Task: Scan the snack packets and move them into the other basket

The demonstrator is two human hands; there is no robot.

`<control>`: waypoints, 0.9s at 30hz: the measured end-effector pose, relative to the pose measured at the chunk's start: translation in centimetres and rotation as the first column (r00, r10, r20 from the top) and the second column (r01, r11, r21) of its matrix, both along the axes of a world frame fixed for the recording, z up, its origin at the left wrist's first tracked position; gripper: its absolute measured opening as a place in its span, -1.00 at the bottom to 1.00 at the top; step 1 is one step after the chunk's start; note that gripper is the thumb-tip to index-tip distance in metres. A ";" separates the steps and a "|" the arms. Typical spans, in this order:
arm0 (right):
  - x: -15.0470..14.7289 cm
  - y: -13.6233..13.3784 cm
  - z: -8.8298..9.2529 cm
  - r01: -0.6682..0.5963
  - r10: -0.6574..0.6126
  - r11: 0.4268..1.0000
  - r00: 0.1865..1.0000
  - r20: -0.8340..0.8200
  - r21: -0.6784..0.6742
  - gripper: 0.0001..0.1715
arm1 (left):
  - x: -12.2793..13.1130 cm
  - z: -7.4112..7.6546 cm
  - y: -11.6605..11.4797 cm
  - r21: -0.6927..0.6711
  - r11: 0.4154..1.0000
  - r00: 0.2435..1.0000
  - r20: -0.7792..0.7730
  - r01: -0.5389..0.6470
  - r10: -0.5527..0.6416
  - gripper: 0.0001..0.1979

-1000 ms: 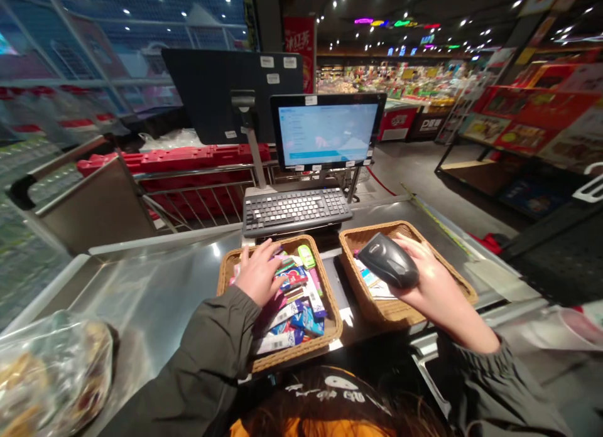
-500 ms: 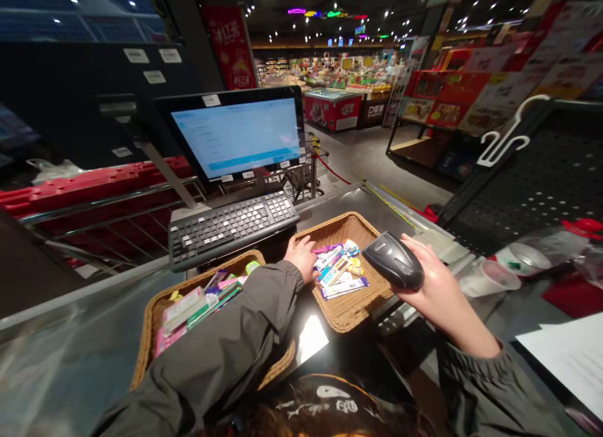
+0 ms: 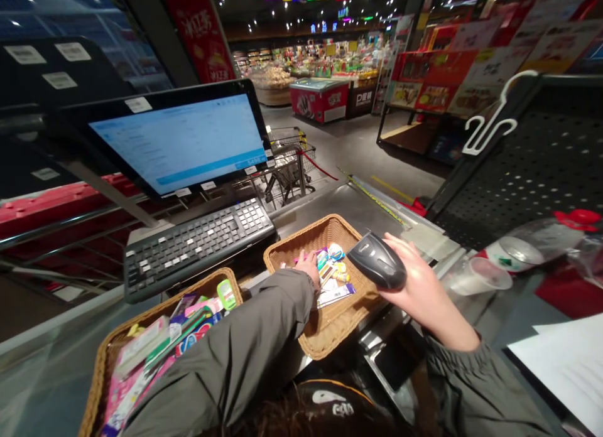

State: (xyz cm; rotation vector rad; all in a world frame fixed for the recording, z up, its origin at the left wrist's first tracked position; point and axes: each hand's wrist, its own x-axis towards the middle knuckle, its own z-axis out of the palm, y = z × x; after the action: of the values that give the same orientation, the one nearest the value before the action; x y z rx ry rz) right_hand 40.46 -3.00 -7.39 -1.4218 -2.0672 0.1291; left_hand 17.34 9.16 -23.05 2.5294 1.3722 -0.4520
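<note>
My right hand [image 3: 419,286] is wrapped round a black barcode scanner [image 3: 377,260], held over the right rim of a wicker basket [image 3: 327,344]. Inside that basket lie small wrapped sweets and packets [image 3: 335,280]. My left hand [image 3: 308,266] reaches down into it, its fingers apart and touching the packets at their left side; the fingertips are partly hidden among them. Under my left forearm a second wicker basket [image 3: 97,374] holds boxes, pink packs and a green item [image 3: 226,294].
A keyboard [image 3: 198,248] and a monitor [image 3: 183,145] stand at the left. Plastic cups [image 3: 480,277], a red-capped bottle [image 3: 549,239] and paper sheets [image 3: 565,361] are on the right. A black perforated panel [image 3: 541,154] with a white hook rises there.
My left hand has moved from the basket's left rim in onto the packets. The view has shifted, and the scanner stays in my right hand above the basket.
</note>
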 end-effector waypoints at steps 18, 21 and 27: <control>1.0 1.3 -0.5 -0.009 0.007 1.000 0.999 -0.050 -0.030 -0.40 | 1.3 0.0 -0.2 0.059 0.998 1.000 -0.005 -0.030 0.030 -0.57; 1.1 1.2 -0.5 -0.012 0.011 0.999 0.999 -0.036 -0.034 -0.38 | 1.4 0.7 -0.1 0.068 0.997 0.999 0.013 -0.038 0.037 -0.62; 1.3 0.9 -0.4 0.029 -0.029 1.000 0.999 -0.043 -0.003 -0.37 | 1.3 4.0 1.3 0.071 0.992 0.993 0.070 -0.101 0.096 -0.68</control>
State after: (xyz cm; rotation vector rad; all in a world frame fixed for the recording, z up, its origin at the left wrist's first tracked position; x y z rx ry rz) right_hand 41.80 -2.11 -7.82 -1.4379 -2.0112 0.1493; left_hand 18.60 10.48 -19.02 2.4967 1.5073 -0.3012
